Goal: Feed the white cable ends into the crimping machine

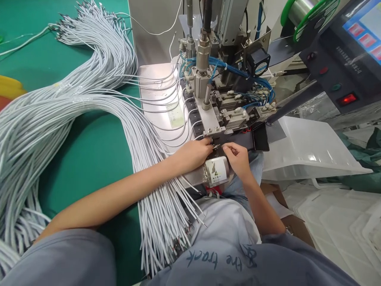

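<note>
Here, left hand: yours [198,153] reaches in from 8 o'clock, fingers curled at the machine's near edge; you cannot tell whether they are clenched on something, as the knuckles hide the pads.
Right hand: yours [238,159] comes in from 5 o'clock, thumb and forefinger drawn together in a pinch; whether anything thin sits between them is too small to tell.
Small metal piece [216,147]: between your two hands, just beside your left fingertips at their 3 o'clock and near your right pinch at its 9 o'clock; its exact shape is unclear.
Machine [208,119]: at 12 o'clock from the piece, its upright cylinder and blue air tubes rising above your hands.
Labelled packet [217,171]: at 6 o'clock from the piece, between your wrists, white with a green logo.
Dark phone [261,137]: at 3 o'clock, beyond your right hand.
White cables [160,226]: one bundle runs under your left forearm, its ends spread at 7 o'clock; single strands loop at 10 o'clock to the machine's side.
Green tabletop [89,159]: at 9 o'clock, under the cables.
Control box [336,71]: at 2 o'clock, with a lit red switch.
Wire spool [303,14]: at 1 o'clock, with green rims.
Translucent tray [309,147]: at 3 o'clock, past the phone.
</note>
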`<state>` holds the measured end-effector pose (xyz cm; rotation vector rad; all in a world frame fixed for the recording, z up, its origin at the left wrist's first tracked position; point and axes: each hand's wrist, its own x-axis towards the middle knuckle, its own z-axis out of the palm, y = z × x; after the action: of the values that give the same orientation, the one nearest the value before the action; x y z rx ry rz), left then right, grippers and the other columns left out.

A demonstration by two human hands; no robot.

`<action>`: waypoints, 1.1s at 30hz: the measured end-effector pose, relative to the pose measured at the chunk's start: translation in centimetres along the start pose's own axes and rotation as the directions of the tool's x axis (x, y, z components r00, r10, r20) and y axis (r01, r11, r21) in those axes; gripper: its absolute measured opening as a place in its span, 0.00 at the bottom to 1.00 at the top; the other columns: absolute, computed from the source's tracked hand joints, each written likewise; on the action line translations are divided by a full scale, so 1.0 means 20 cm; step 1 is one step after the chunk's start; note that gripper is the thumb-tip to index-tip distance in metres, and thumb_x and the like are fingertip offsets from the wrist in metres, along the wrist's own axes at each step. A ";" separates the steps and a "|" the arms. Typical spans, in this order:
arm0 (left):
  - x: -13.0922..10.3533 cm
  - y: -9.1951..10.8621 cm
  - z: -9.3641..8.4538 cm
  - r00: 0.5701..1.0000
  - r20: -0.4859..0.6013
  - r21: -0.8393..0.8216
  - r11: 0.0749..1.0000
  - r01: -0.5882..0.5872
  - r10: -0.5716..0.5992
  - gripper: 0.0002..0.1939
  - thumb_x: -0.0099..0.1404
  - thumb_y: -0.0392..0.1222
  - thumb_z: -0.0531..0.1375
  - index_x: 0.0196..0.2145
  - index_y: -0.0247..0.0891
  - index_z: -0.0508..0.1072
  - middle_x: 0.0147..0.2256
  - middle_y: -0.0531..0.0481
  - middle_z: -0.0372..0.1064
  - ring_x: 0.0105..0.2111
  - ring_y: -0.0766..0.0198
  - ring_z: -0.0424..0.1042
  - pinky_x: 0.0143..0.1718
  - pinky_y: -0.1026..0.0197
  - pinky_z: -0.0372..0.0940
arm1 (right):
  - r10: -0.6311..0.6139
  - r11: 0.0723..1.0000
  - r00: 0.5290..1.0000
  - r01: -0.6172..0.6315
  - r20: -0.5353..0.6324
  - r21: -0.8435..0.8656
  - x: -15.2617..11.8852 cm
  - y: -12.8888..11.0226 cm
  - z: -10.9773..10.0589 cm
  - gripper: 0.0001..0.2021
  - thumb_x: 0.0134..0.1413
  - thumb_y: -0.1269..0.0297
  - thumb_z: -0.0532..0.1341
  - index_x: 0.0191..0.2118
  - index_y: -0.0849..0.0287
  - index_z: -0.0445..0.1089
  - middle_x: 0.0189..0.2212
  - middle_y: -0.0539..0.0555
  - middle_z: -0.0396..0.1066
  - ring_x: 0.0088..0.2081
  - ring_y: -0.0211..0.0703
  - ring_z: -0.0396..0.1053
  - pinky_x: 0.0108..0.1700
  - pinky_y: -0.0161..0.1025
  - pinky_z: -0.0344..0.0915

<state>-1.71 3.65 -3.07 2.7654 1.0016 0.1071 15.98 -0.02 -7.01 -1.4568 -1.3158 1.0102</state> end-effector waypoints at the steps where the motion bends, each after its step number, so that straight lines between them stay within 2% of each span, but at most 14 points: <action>1: 0.00 -0.01 0.00 0.999 0.036 0.033 0.999 0.000 -0.001 0.12 0.63 0.31 0.50 0.37 0.31 0.73 0.33 0.44 0.67 0.23 0.66 0.68 0.21 0.64 0.60 | 0.036 0.999 0.999 -0.036 0.013 0.033 0.01 0.01 0.00 0.08 0.50 0.62 0.58 0.27 0.60 0.69 0.23 0.49 0.66 0.26 0.35 0.61 0.30 0.34 0.59; 4: 0.01 -0.01 0.00 0.995 0.096 0.074 0.997 -0.015 0.008 0.13 0.62 0.29 0.50 0.40 0.31 0.72 0.35 0.43 0.67 0.25 0.64 0.70 0.23 0.62 0.62 | 0.112 0.987 0.992 -0.117 0.050 0.110 0.04 0.03 0.02 0.09 0.48 0.60 0.58 0.27 0.60 0.68 0.22 0.48 0.65 0.25 0.35 0.61 0.29 0.34 0.59; 8: 0.01 -0.01 -0.01 0.994 0.104 0.064 0.997 -0.049 0.042 0.14 0.63 0.29 0.49 0.43 0.29 0.70 0.37 0.42 0.68 0.29 0.61 0.72 0.27 0.61 0.66 | 0.165 0.974 0.983 -0.175 0.078 0.143 0.07 0.04 0.05 0.09 0.45 0.59 0.60 0.25 0.59 0.67 0.19 0.46 0.62 0.23 0.34 0.59 0.28 0.33 0.58; 13: 0.00 -0.01 -0.01 0.992 0.062 0.052 0.992 -0.117 0.114 0.16 0.61 0.28 0.49 0.46 0.28 0.68 0.38 0.41 0.69 0.34 0.61 0.72 0.31 0.62 0.67 | 0.182 0.966 0.979 -0.195 0.088 0.172 0.07 0.05 0.05 0.07 0.44 0.60 0.60 0.25 0.59 0.66 0.18 0.45 0.61 0.21 0.32 0.56 0.25 0.33 0.56; 18: 0.00 -0.02 -0.01 0.992 0.009 0.040 0.991 -0.124 0.124 0.17 0.62 0.28 0.49 0.47 0.28 0.67 0.35 0.44 0.68 0.33 0.63 0.71 0.30 0.63 0.66 | 0.190 0.961 0.974 -0.210 0.123 0.180 0.08 0.04 0.04 0.07 0.44 0.61 0.60 0.24 0.59 0.66 0.17 0.45 0.61 0.20 0.32 0.57 0.23 0.32 0.56; 22: 0.00 -0.02 -0.01 0.988 0.006 0.032 0.988 -0.152 0.152 0.14 0.63 0.29 0.51 0.44 0.30 0.70 0.34 0.45 0.67 0.32 0.63 0.71 0.31 0.63 0.66 | 0.233 0.942 0.962 -0.259 0.140 0.214 0.09 0.03 0.04 0.09 0.45 0.59 0.59 0.24 0.60 0.66 0.18 0.46 0.63 0.20 0.32 0.60 0.22 0.31 0.56; 33: 0.01 -0.02 -0.01 0.988 0.003 0.061 0.986 -0.155 0.155 0.14 0.63 0.30 0.51 0.45 0.31 0.71 0.34 0.45 0.66 0.32 0.62 0.70 0.29 0.62 0.64 | 0.191 0.955 0.970 -0.219 0.152 0.201 0.12 0.05 0.04 0.05 0.43 0.64 0.59 0.24 0.59 0.66 0.17 0.45 0.64 0.19 0.32 0.61 0.22 0.31 0.58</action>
<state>-1.88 4.16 -3.01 2.8966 0.8021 0.1030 15.72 2.34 -8.23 -1.3990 -1.1199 1.3621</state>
